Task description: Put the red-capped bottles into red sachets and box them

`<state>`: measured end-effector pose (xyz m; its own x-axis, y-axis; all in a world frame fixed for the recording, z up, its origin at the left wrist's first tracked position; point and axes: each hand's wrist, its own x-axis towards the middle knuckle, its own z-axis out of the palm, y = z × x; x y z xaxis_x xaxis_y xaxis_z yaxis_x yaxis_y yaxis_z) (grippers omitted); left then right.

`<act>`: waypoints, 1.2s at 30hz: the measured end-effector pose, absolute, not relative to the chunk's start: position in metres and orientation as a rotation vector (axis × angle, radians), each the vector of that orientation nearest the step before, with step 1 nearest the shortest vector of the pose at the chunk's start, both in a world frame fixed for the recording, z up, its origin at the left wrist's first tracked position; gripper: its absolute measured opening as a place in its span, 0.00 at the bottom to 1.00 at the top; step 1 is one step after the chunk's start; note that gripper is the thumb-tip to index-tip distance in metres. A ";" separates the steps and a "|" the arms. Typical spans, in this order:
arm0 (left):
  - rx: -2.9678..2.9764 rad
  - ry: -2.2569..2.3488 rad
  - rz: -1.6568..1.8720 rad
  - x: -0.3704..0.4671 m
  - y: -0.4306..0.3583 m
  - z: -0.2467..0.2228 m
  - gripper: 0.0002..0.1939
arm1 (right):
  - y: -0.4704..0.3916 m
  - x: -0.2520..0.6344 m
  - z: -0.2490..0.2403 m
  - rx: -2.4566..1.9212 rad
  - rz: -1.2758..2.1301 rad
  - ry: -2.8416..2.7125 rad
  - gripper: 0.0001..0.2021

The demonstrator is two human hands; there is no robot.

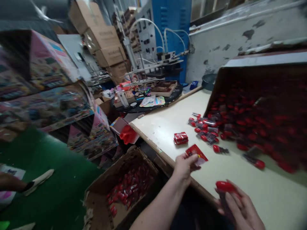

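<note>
Pinched between the thumb and fingers of my left hand [185, 165] is a red card [199, 153], held over the table's front edge. My right hand [242, 204], low at the right, grips a red-capped item [225, 186] with a dark, blurred lower part. A small stack of red packets [180, 138] lies on the pale table [165, 123] just beyond my left hand. Several wrapped red-capped pieces [207, 129] are scattered farther right, by the mouth of a large tipped box [213, 86] full of similar pieces.
An open cardboard box [96, 199] holding red packets stands on the floor below the table's left edge. Behind are a round black table [137, 108] with assorted goods, a blue machine [176, 28] and stacked cartons [105, 38]. A person's foot [39, 182] shows at far left.
</note>
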<state>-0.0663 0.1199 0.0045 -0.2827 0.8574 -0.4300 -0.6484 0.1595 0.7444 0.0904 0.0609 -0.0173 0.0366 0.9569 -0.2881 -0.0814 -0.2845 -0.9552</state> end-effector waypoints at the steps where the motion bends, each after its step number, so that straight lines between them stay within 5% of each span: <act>1: 0.261 1.123 1.490 -0.066 0.121 0.007 0.22 | 0.061 0.090 -0.014 -1.358 1.415 -0.953 0.32; 13: 0.398 1.068 1.318 -0.025 0.113 0.018 0.18 | 0.062 0.091 0.000 -1.208 1.263 -0.979 0.15; 36: 0.036 0.932 1.123 -0.010 0.128 0.007 0.10 | 0.072 0.105 -0.016 -1.378 0.962 -1.031 0.14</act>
